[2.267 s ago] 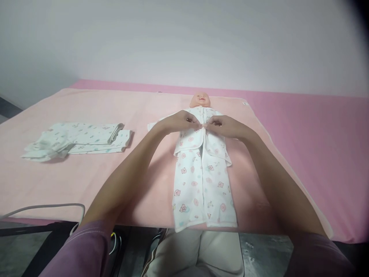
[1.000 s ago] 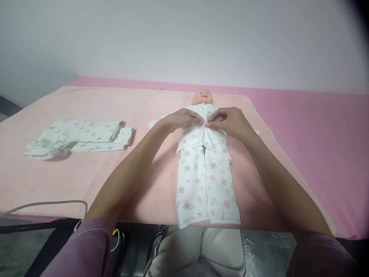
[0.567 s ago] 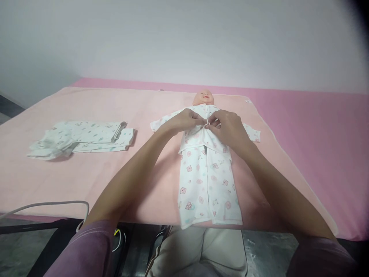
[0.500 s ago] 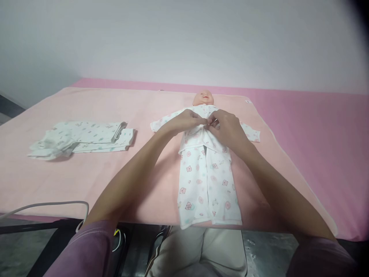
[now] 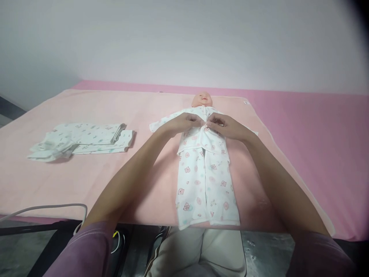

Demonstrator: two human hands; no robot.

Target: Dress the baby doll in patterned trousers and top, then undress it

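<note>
A baby doll [image 5: 202, 99] lies on its back, head toward the wall, dressed in a white printed top [image 5: 191, 140] and white printed trousers [image 5: 196, 188]. My left hand [image 5: 188, 121] pinches the front edge of the top at the doll's chest. Facing it from the right, my right hand [image 5: 220, 125] is closed on the same front opening, the fingertips of both hands nearly touching. Whatever small fastener may lie between the fingers is too small to make out. The doll's sleeves spread out to both sides, the right one mostly behind my right hand.
Folded white printed clothes [image 5: 86, 138] lie on the left of the light pink blanket [image 5: 115, 181]. A darker pink cover [image 5: 325, 154] shows at the right. A white cable [image 5: 54, 206] crosses the front left edge. The wall [image 5: 184, 42] stands behind.
My right hand has turned flatter, its wrist lower and nearer the doll's right-side sleeve. Both hands still meet at the top's front. The view has shifted slightly.
</note>
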